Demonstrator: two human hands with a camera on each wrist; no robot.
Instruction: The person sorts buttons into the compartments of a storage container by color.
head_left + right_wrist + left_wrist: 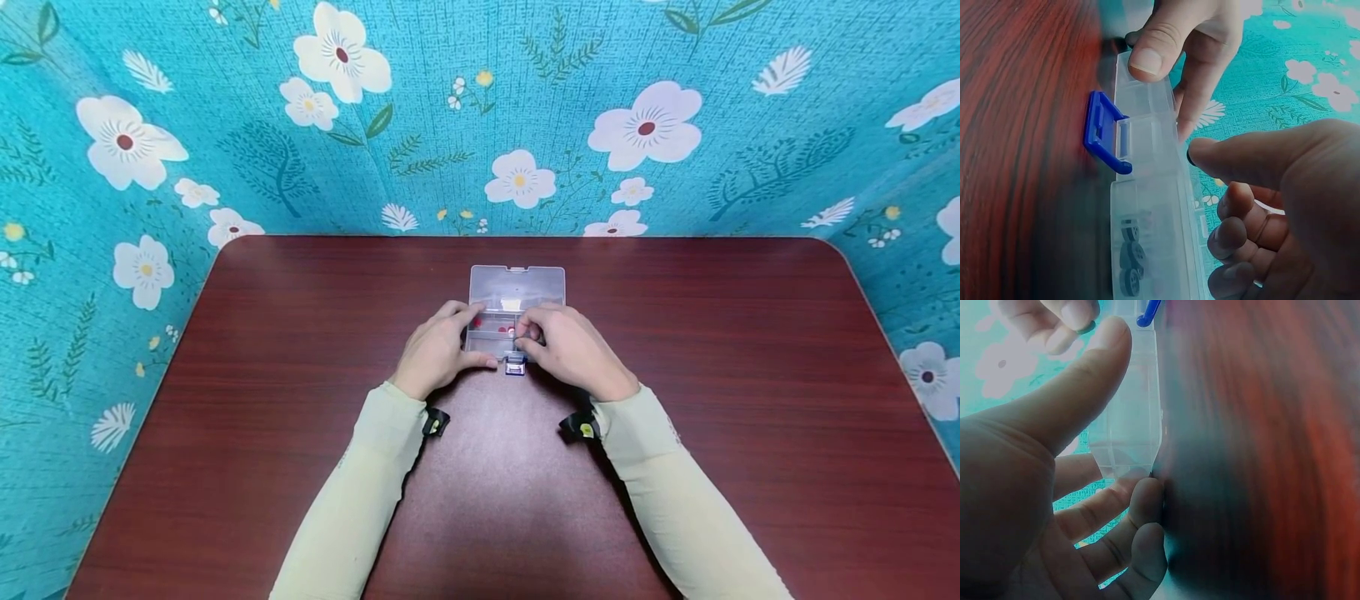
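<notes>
A clear plastic compartment box (491, 346) lies on the table with its lid (517, 287) folded back and its blue latch (1102, 128) hanging at the front. My left hand (437, 354) grips the box's left end, thumb along the front wall and fingers round the side. Over the right-hand compartments, my right hand (573, 346) pinches a small dark button (1087, 328), of which only an edge shows at the thumb tip. Several dark buttons (1132, 259) sit in a compartment at the right end. Small red buttons (502, 330) lie in the back compartments.
The box stands on a dark red wood-grain table (300, 317). Behind the table's back edge hangs a turquoise flowered cloth (450, 108), which runs down both sides too. Each wrist wears a black strap (579, 427) below a pale sleeve.
</notes>
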